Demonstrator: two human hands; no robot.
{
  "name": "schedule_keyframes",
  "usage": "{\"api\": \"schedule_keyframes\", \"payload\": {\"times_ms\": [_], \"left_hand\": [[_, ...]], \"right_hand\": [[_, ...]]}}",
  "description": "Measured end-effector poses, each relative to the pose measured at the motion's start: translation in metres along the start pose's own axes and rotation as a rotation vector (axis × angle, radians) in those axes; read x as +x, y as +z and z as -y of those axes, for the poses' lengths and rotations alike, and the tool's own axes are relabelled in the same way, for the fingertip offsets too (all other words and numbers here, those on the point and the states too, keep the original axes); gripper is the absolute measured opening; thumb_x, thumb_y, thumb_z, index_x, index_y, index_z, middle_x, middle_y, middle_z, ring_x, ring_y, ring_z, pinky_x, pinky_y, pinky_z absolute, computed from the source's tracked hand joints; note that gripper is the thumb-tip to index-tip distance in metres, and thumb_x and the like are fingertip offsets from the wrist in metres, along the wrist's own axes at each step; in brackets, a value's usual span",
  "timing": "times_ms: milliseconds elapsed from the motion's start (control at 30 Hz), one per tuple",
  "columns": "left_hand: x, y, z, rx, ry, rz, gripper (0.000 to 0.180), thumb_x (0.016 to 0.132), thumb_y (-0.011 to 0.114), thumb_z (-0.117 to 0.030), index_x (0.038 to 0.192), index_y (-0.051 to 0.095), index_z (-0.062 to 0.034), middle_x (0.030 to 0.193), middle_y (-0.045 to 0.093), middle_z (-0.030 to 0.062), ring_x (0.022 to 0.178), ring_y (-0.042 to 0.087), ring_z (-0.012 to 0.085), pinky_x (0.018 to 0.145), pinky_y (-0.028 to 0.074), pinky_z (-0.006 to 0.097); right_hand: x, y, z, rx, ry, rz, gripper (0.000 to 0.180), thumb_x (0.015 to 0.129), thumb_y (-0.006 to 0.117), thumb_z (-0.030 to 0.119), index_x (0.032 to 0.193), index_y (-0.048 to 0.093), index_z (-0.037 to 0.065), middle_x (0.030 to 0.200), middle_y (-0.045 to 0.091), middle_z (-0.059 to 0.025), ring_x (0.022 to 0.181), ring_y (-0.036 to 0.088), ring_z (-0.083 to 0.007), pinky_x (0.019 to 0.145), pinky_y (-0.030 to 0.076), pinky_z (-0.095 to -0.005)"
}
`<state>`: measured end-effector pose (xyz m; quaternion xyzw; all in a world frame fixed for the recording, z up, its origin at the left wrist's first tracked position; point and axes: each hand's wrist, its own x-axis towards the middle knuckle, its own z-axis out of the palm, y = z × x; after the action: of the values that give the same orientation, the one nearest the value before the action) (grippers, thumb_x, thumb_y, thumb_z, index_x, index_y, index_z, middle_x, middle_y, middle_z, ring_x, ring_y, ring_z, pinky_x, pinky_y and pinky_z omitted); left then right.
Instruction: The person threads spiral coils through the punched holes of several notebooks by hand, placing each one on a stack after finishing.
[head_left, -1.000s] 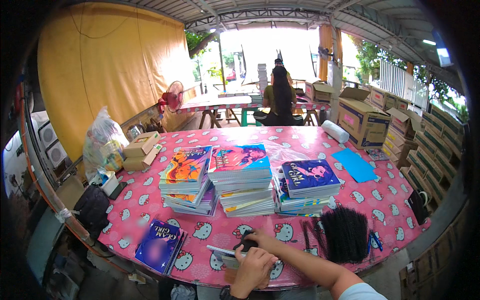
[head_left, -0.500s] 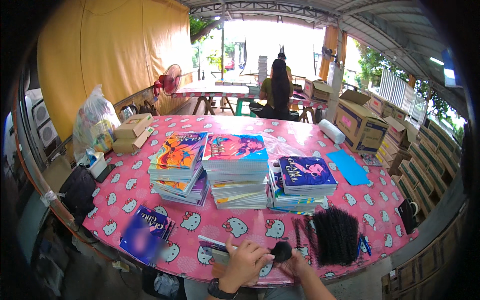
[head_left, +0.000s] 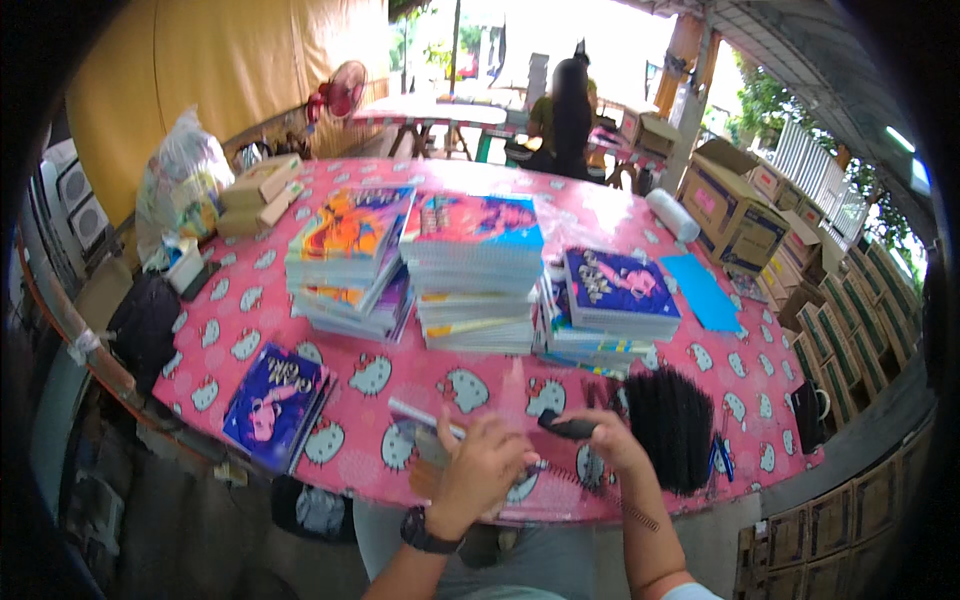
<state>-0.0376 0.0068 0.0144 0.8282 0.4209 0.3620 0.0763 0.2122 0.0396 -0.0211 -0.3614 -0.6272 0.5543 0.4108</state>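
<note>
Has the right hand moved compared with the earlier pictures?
Yes. The right hand has gone right, off the notebook, toward the black bundle.

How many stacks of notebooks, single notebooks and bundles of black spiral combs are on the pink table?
Tall stacks of colourful spiral notebooks: 3
Single purple-covered notebook lying flat: 1
Bundle of black plastic spiral binding combs: 1
Flat blue sheet: 1
Total: 6

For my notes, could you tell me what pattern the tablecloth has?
The tablecloth is pink with repeated white cartoon cat faces, clearest in the head view.
</note>
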Motion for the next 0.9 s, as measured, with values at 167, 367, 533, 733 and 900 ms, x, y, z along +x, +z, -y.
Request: {"api": "schedule_keyframes", "payload": {"times_ms": [167, 367, 533, 733, 900], "left_hand": [[-0.008, -0.002, 0.02, -0.006, -0.082, -0.078, 0.044, 0.064, 0.077, -0.029, 0.103, 0.061, -0.0146, 0.095, 0.059, 0.003, 0.101, 0.053, 0.0229, 0.105, 0.012, 0.06], [-0.009, -0.004, 0.014, 0.009, -0.096, -0.134, 0.057, 0.064, 0.076, -0.03, 0.115, 0.056, -0.0128, 0.094, 0.057, 0.0033, 0.099, 0.052, 0.0209, 0.105, 0.018, 0.058], [-0.008, -0.008, 0.012, -0.033, -0.126, -0.131, 0.066, 0.062, 0.079, -0.028, 0.121, 0.052, -0.012, 0.094, 0.059, 0.0035, 0.095, 0.056, 0.0227, 0.106, 0.016, 0.057], [-0.011, -0.009, 0.019, -0.107, -0.155, -0.161, 0.079, 0.062, 0.08, -0.026, 0.13, 0.042, -0.0109, 0.105, 0.059, 0.0046, 0.104, 0.054, 0.0245, 0.106, 0.015, 0.058], [-0.016, -0.01, 0.023, 0.009, -0.148, -0.291, 0.089, 0.06, 0.082, -0.027, 0.133, 0.036, -0.0073, 0.133, 0.043, 0.014, 0.127, 0.036, 0.0344, 0.108, 0.015, 0.055]], "right_hand": [[0.013, 0.025, 0.041, -0.144, 0.039, 0.145, 0.078, 0.072, 0.057, 0.064, 0.103, 0.063, -0.007, 0.108, 0.062, -0.0168, 0.102, 0.056, -0.0226, 0.092, 0.04, -0.0339], [0.015, 0.027, 0.048, 0.127, -0.125, 0.286, 0.05, 0.08, 0.061, 0.043, 0.1, 0.066, -0.003, 0.101, 0.064, -0.0146, 0.097, 0.058, -0.023, 0.086, 0.043, -0.0355], [0.034, 0.025, 0.049, -0.352, -0.064, 0.219, 0.046, 0.082, 0.059, 0.039, 0.099, 0.065, -0.004, 0.099, 0.064, -0.0157, 0.095, 0.058, -0.0231, 0.086, 0.042, -0.0356], [0.045, 0.027, 0.04, -0.428, 0.045, 0.18, 0.04, 0.083, 0.06, 0.031, 0.103, 0.064, -0.003, 0.105, 0.063, -0.0153, 0.097, 0.056, -0.0206, 0.087, 0.041, -0.0341], [0.06, 0.039, 0.041, -0.404, 0.136, 0.298, 0.044, 0.082, 0.062, 0.032, 0.107, 0.062, -0.005, 0.104, 0.063, -0.0114, 0.098, 0.055, -0.019, 0.088, 0.041, -0.0326]]}}
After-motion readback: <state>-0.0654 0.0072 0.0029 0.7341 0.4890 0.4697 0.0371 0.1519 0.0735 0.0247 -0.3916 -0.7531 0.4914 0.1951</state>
